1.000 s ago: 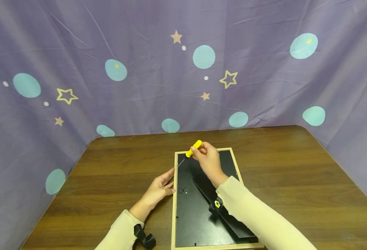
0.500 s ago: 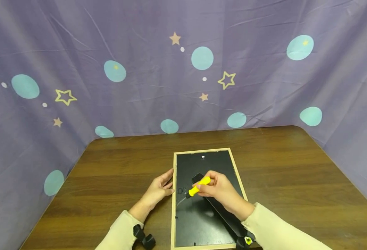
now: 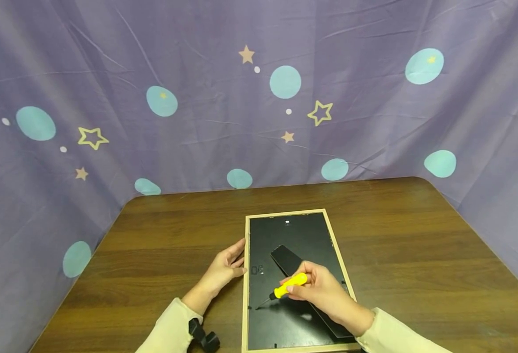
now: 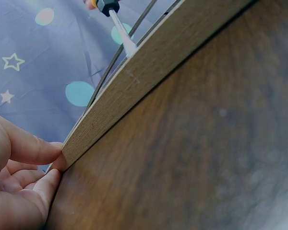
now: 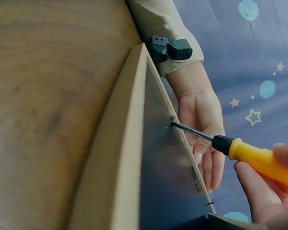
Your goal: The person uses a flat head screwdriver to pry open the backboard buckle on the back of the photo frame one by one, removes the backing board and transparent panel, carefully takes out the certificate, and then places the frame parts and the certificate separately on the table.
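Observation:
A picture frame [image 3: 246, 294] with a pale wooden rim lies face down on the table, its black backing board [image 3: 267, 240] upward. A black stand leg [image 3: 286, 259] slants across the board. My left hand [image 3: 221, 269] rests against the frame's left side, thumb and fingers touching the rim. My right hand [image 3: 325, 291] pinches the yellow handle of a screwdriver [image 3: 290, 285] above the board. In the right wrist view, the screwdriver [image 5: 257, 158] points its tip at a small dark tab [image 5: 174, 120] on the inner left edge of the frame.
The brown wooden table [image 3: 175, 235] extends around the frame. A purple curtain [image 3: 206, 122] with stars and blue spots hangs behind it and at both sides. More small dark tabs [image 3: 275, 345] line the frame's inner edges.
My right hand has moved the screwdriver from the frame's far left corner down along the left edge, toward me. The left hand has stayed in place.

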`<state>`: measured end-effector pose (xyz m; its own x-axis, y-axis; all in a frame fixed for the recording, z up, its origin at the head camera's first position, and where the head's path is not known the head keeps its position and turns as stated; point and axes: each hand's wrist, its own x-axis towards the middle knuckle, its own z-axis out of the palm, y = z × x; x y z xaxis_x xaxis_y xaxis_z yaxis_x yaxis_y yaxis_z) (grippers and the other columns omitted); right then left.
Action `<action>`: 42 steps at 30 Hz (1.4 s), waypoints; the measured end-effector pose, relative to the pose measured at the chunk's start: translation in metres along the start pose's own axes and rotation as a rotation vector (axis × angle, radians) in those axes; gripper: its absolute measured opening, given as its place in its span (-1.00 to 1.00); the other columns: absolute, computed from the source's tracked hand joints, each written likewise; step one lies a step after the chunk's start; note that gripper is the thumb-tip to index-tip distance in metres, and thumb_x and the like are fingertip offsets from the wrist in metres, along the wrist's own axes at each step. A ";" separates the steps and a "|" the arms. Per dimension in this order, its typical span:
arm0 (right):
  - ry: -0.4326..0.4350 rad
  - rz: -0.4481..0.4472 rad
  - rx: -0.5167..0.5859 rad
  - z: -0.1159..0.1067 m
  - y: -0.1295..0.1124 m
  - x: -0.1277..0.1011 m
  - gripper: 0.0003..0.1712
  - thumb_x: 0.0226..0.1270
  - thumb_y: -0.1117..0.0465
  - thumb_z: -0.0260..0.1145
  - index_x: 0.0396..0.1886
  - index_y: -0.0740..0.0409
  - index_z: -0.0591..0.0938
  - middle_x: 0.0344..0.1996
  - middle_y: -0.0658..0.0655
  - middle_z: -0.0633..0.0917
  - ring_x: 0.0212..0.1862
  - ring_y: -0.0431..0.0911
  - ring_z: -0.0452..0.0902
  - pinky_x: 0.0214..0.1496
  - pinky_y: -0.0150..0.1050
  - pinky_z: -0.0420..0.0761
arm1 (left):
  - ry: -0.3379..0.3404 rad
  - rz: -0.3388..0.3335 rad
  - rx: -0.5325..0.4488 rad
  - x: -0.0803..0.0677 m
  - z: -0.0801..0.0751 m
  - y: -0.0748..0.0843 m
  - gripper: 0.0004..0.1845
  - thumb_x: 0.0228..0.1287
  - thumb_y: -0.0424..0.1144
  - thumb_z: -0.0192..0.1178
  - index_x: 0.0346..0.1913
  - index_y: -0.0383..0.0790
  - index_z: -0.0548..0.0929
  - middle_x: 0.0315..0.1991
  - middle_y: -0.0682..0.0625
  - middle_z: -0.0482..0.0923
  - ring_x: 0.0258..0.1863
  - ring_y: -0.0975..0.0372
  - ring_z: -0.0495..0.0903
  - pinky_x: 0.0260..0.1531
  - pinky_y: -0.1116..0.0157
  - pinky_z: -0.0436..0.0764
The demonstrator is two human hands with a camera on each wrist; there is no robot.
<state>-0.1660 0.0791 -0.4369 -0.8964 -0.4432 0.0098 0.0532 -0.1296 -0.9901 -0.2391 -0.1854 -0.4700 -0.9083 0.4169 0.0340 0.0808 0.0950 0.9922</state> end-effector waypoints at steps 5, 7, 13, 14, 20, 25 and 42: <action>-0.004 -0.014 -0.006 0.000 0.005 -0.005 -0.77 0.14 0.48 0.28 -0.33 0.51 0.39 -0.10 0.51 0.61 -0.14 -0.10 0.66 -0.13 -0.26 0.66 | 0.003 -0.008 -0.003 0.000 0.001 0.000 -0.19 0.02 -0.72 0.04 0.38 -0.60 -0.01 0.43 -0.38 -0.12 0.43 -0.09 -0.11 0.30 0.12 0.19; -0.009 -0.017 -0.016 -0.001 0.006 -0.006 -0.74 0.12 0.47 0.30 -0.33 0.53 0.38 -0.11 0.50 0.62 -0.16 -0.11 0.66 -0.14 -0.28 0.66 | 0.006 -0.010 -0.003 0.000 0.001 -0.001 -0.19 0.02 -0.72 0.04 0.38 -0.59 -0.01 0.44 -0.37 -0.12 0.43 -0.08 -0.10 0.30 0.12 0.20; -0.011 -0.028 -0.049 -0.002 0.008 -0.008 -0.72 0.12 0.47 0.31 -0.34 0.55 0.37 -0.13 0.49 0.63 -0.17 -0.14 0.67 -0.17 -0.32 0.66 | 0.015 -0.006 0.000 0.001 0.001 -0.001 -0.19 0.01 -0.73 0.05 0.38 -0.59 0.00 0.43 -0.37 -0.11 0.43 -0.09 -0.09 0.29 0.13 0.21; -0.009 -0.030 -0.052 -0.002 0.008 -0.008 -0.72 0.12 0.47 0.31 -0.34 0.55 0.37 -0.13 0.49 0.63 -0.18 -0.15 0.67 -0.17 -0.32 0.66 | 0.016 -0.005 0.001 0.001 0.001 -0.001 -0.19 0.01 -0.72 0.05 0.38 -0.59 0.00 0.43 -0.37 -0.11 0.43 -0.09 -0.09 0.29 0.13 0.21; -0.029 -0.073 -0.044 -0.003 0.011 -0.010 -0.71 0.12 0.47 0.30 -0.35 0.58 0.36 -0.14 0.51 0.63 -0.18 -0.13 0.67 -0.18 -0.34 0.66 | 0.009 0.007 0.006 0.001 0.000 -0.003 -0.19 0.01 -0.73 0.05 0.39 -0.58 0.00 0.43 -0.38 -0.11 0.43 -0.10 -0.09 0.30 0.12 0.20; -0.041 -0.096 -0.022 -0.004 0.014 -0.011 -0.72 0.12 0.50 0.28 -0.35 0.60 0.35 -0.15 0.52 0.62 -0.14 -0.13 0.66 -0.17 -0.33 0.66 | 0.006 0.008 0.006 0.001 -0.001 -0.004 -0.18 0.00 -0.74 0.04 0.39 -0.58 0.00 0.43 -0.39 -0.11 0.43 -0.10 -0.09 0.30 0.13 0.20; 0.004 -0.123 -0.130 -0.003 0.022 -0.014 -0.72 0.06 0.45 0.36 -0.41 0.55 0.42 -0.38 0.35 0.71 -0.46 -0.31 0.57 -0.44 -0.52 0.58 | -0.003 -0.008 -0.011 0.001 -0.001 -0.003 -0.20 0.02 -0.72 0.05 0.38 -0.60 0.00 0.43 -0.39 -0.11 0.43 -0.11 -0.09 0.30 0.13 0.21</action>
<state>-0.1538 0.0853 -0.4588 -0.8943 -0.4277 0.1313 -0.1137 -0.0666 -0.9913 -0.2406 -0.1867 -0.4730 -0.9076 0.4190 0.0257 0.0688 0.0881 0.9937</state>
